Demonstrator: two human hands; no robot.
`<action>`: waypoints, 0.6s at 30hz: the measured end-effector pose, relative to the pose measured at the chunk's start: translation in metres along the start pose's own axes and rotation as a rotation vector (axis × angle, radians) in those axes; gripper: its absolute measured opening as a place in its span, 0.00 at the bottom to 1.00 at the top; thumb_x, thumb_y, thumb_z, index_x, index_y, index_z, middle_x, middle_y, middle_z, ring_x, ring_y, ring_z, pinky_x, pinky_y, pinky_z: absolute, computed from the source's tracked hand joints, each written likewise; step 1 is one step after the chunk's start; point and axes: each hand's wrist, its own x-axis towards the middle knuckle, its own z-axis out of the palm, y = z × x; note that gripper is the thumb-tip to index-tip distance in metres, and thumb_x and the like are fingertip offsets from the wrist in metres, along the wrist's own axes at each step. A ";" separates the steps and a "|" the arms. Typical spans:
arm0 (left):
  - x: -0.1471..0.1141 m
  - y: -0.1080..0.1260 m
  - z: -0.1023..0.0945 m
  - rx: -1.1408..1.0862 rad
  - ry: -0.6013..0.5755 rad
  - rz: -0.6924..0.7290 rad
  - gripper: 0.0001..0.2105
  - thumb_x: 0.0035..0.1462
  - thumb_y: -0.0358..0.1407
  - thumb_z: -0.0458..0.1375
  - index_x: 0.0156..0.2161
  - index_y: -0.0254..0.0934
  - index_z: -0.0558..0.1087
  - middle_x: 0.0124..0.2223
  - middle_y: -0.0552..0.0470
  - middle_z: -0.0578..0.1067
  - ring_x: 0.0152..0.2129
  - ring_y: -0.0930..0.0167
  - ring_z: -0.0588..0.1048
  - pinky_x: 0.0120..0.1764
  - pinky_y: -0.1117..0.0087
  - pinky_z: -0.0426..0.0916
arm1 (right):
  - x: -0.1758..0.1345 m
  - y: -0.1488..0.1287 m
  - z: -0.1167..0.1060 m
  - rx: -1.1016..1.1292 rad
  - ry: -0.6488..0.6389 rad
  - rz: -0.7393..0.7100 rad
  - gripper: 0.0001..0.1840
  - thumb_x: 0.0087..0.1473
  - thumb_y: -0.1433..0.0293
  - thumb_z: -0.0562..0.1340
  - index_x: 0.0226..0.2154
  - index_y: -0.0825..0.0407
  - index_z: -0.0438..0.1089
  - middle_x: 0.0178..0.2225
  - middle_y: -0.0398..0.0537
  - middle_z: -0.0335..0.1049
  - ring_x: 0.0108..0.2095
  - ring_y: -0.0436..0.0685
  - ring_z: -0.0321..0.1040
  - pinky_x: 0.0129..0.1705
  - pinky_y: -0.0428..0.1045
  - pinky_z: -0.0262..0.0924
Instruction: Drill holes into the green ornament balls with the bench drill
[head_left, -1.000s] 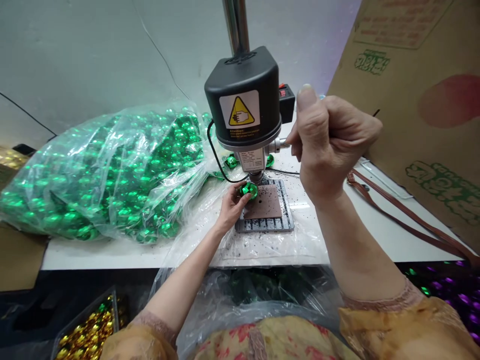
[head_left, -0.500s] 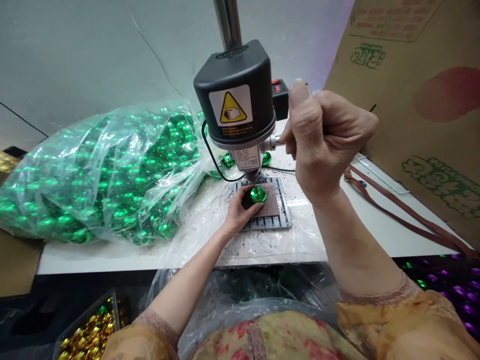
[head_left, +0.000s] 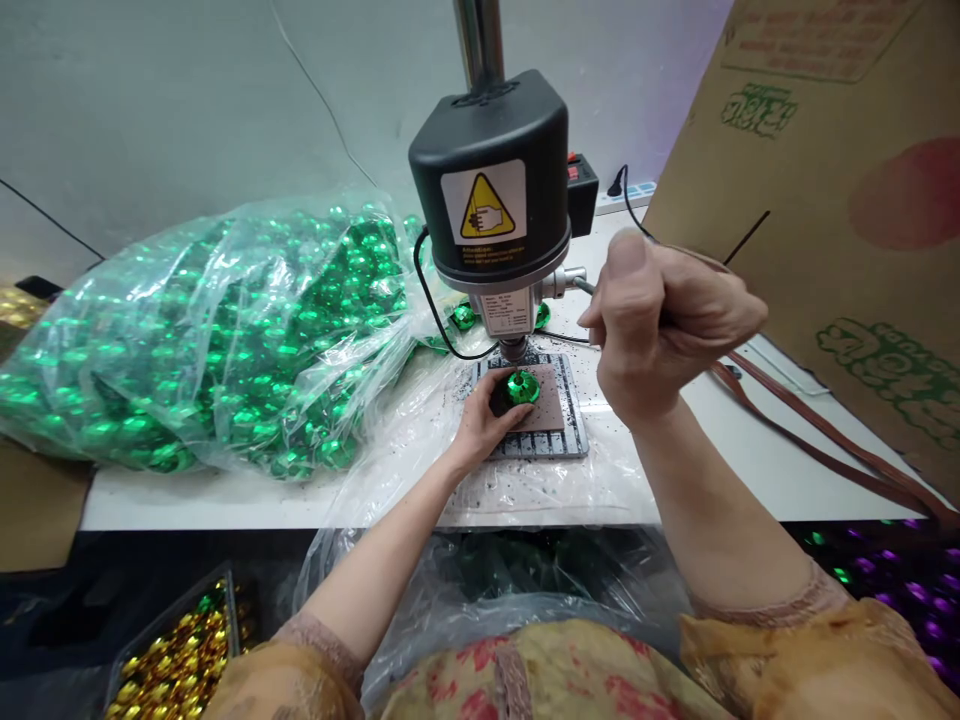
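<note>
A shiny green faceted ball (head_left: 523, 387) sits under the bit of a small drill press (head_left: 491, 170). My left hand (head_left: 486, 412) is closed around the ball's left side, thumb in front, keeping it on a brownish square pad (head_left: 553, 400). That pad lies on the slotted metal base (head_left: 576, 425), which is strewn with dark shavings. On the right, my right hand (head_left: 671, 325) is wrapped around the feed lever (head_left: 583, 284) of the drill press. The bit reaches down to the top of the ball; whether it has entered cannot be made out.
A large clear bag of green balls (head_left: 225, 340) fills the table's left side. Loose green balls (head_left: 463, 316) lie behind the press. A cardboard box (head_left: 825, 240) and a brown strap (head_left: 817, 430) are at right. Gold balls (head_left: 176, 650) sit in a bin below.
My right hand has come down with the feed lever, and the chuck's bit now meets the ball. My left hand keeps its hold on the ball. The whole view has shifted slightly.
</note>
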 end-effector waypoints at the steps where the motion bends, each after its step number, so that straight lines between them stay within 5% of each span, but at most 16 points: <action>1: 0.000 0.000 0.000 0.001 0.000 0.005 0.25 0.54 0.42 0.66 0.55 0.40 0.69 0.52 0.46 0.76 0.49 0.62 0.75 0.52 0.60 0.70 | -0.001 0.001 0.000 0.017 0.000 -0.014 0.26 0.61 0.68 0.58 0.12 0.51 0.56 0.11 0.36 0.47 0.14 0.42 0.46 0.19 0.49 0.43; 18: -0.001 0.002 0.000 -0.013 0.006 0.009 0.23 0.54 0.42 0.66 0.54 0.39 0.69 0.51 0.47 0.76 0.48 0.63 0.75 0.51 0.62 0.69 | -0.018 0.015 -0.007 0.088 0.017 -0.150 0.23 0.58 0.74 0.58 0.15 0.53 0.53 0.13 0.35 0.51 0.14 0.42 0.53 0.16 0.45 0.47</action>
